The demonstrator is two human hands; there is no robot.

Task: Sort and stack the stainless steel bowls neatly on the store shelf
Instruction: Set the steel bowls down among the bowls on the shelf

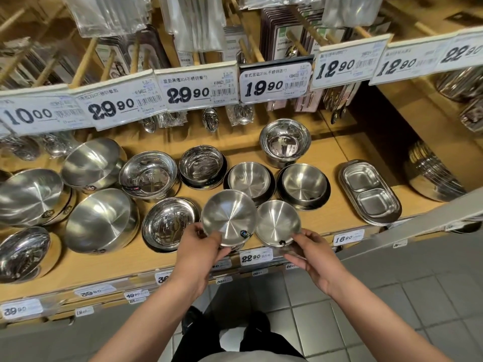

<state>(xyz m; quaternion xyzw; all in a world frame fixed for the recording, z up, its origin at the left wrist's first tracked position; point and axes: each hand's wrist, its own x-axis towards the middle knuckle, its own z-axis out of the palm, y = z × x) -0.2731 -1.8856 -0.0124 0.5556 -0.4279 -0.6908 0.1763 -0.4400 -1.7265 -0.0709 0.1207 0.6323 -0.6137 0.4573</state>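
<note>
Two bare forearms reaching forward, left hand fingers curled in a grip, thumb on top, right hand likewise pinching

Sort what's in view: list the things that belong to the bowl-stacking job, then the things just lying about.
Job:
left hand holding brushed steel bowl
right hand holding smaller brushed steel bowl
round steel bowls on wooden shelf

Lying about:
two-compartment steel dish
white price tags
hanging packaged spoons

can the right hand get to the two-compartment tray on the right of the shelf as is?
Probably not yet: the right hand already holds a small bowl in its grip at the shelf's front edge. The path itself looks free, since nothing stands between that hand and the two-compartment tray; it would need to set the bowl down first.
</note>
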